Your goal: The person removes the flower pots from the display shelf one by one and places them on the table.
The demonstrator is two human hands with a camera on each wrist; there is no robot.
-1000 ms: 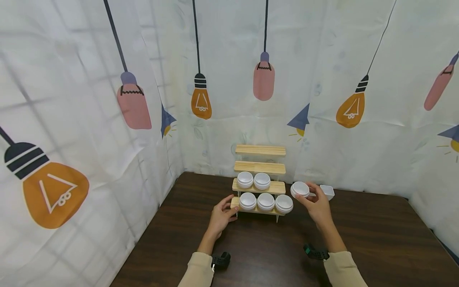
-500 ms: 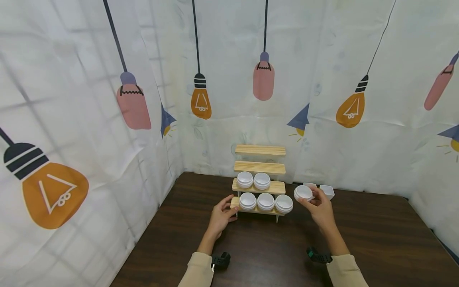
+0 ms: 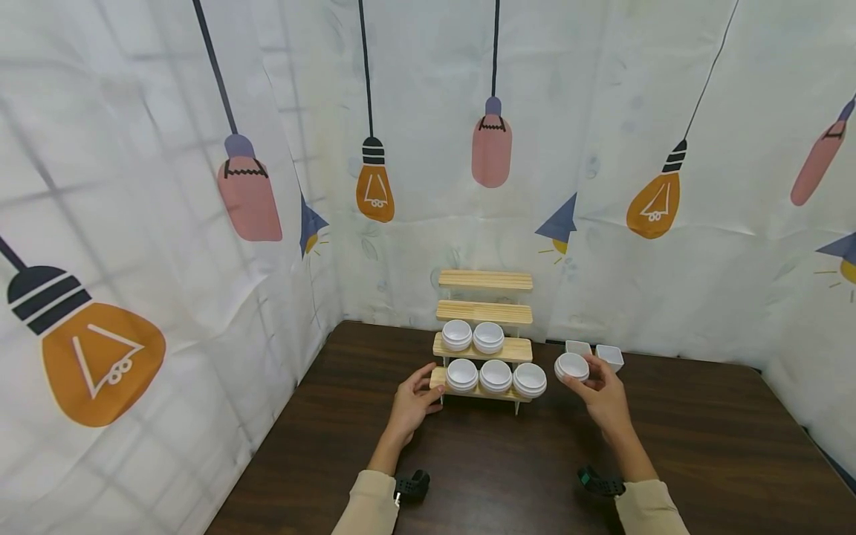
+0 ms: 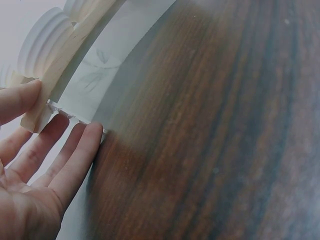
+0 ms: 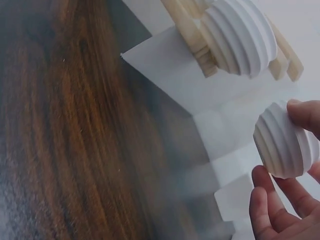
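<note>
Nearest, pale sleeves (image 3: pixel 647 509) and black wristbands (image 3: pixel 412 485) above a dark wooden table (image 3: pixel 508 475). The left hand (image 3: pixel 409 405) pinches the left end of the lowest shelf (image 3: pixel 438 377) of a four-tier stand. The right hand (image 3: pixel 607 401) grips a white ribbed bowl (image 3: pixel 571 367) to the right of the stand, apart from it. Three bowls (image 3: pixel 495 377) fill the lowest shelf, the rightmost between held bowl and tier; two more (image 3: pixel 488 338) occupy the second shelf (image 3: pixel 519 349). Just behind the right hand, two square dishes (image 3: pixel 578 348), one partly hidden by its fingers. Farthest, a lamp-printed cloth (image 3: pixel 435 148).
</note>
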